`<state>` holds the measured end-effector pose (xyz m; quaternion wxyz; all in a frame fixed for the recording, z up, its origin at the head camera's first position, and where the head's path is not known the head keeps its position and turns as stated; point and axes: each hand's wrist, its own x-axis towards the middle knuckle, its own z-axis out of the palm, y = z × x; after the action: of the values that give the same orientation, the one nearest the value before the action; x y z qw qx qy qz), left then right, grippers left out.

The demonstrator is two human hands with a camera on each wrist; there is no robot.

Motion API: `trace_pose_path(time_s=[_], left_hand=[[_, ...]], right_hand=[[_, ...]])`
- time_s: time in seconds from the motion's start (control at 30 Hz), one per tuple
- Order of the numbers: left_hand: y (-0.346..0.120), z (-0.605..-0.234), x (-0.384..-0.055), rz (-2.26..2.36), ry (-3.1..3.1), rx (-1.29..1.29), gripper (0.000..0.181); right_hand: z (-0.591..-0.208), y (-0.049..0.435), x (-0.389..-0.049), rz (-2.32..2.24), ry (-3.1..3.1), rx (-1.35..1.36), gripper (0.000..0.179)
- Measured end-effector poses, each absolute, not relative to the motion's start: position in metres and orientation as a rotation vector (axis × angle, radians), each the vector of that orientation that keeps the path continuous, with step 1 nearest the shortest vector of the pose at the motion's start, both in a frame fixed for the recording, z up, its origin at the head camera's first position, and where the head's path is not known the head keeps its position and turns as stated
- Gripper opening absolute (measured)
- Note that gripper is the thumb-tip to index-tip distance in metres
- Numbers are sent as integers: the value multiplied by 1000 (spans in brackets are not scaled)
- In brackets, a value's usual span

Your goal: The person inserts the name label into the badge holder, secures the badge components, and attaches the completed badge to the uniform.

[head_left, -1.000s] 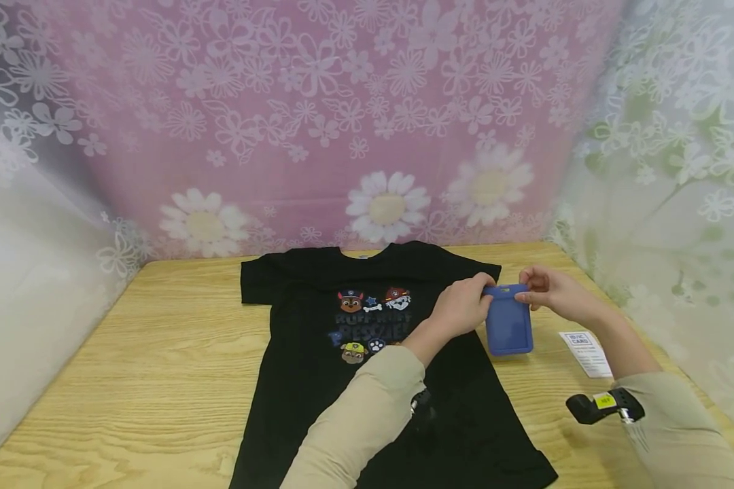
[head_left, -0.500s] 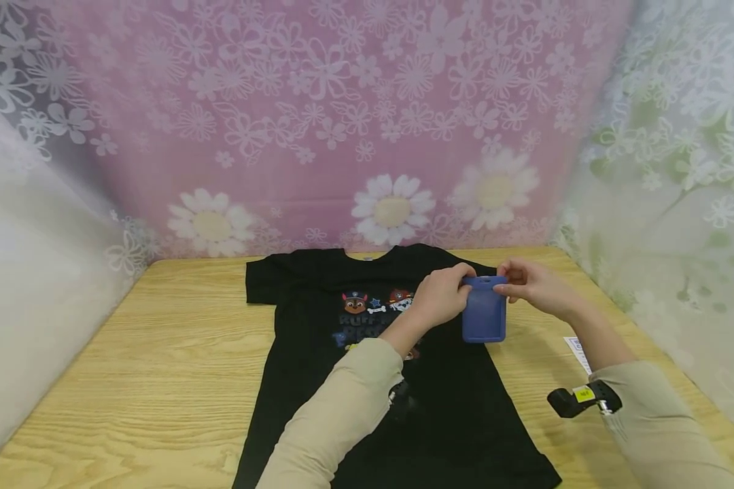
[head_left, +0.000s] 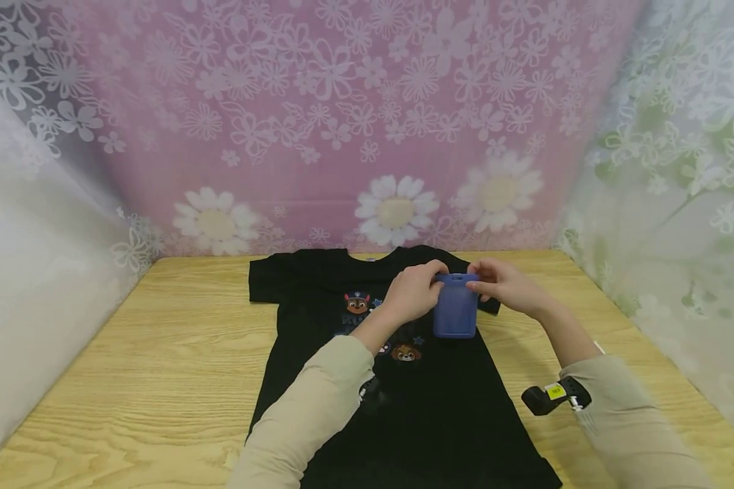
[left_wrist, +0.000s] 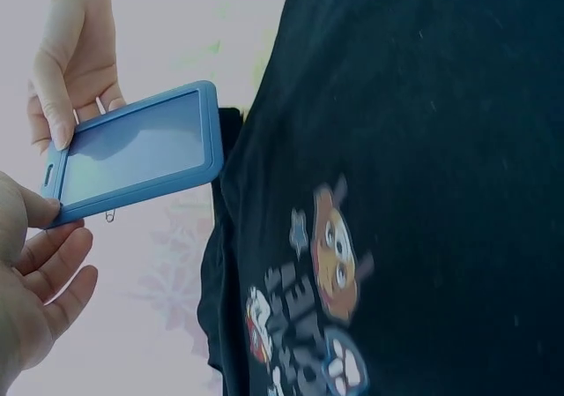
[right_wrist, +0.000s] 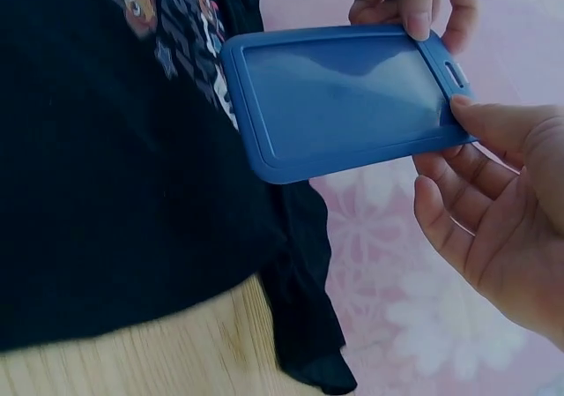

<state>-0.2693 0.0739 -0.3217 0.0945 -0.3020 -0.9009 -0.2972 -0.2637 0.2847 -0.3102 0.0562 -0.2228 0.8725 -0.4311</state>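
Pale wood grain runs across the table (head_left: 159, 367) at the left; next comes a black T-shirt (head_left: 440, 421), laid flat with its neckline toward the pink floral backdrop (head_left: 269, 163) and cartoon dogs (head_left: 406, 352) on its chest, the left sleeve (head_left: 312, 401) of the person crossing it. Over the shirt, the left hand (head_left: 412, 295) pinches one top corner of a blue badge holder (head_left: 455, 312), thumb in front. The holder is over the T-shirt's right-hand side, slotted end uppermost, clear window facing the person (whether its lower edge touches the cloth, I cannot tell). The right hand (head_left: 514, 288) pinches the other top corner between thumb and fingers. Farther right, a black strap (head_left: 538, 402) with a yellow label is at the right sleeve (head_left: 624, 414), and a pale floral drape (head_left: 679, 204) borders the table.
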Motion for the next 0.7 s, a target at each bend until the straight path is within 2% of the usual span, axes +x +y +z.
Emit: trace_pose_path(time_s=[0.7], left_hand=[[28,-312,-276,-810,-2748,-791,24]], right_hand=[[-310,230,-278,-1291,2730,-666,20]])
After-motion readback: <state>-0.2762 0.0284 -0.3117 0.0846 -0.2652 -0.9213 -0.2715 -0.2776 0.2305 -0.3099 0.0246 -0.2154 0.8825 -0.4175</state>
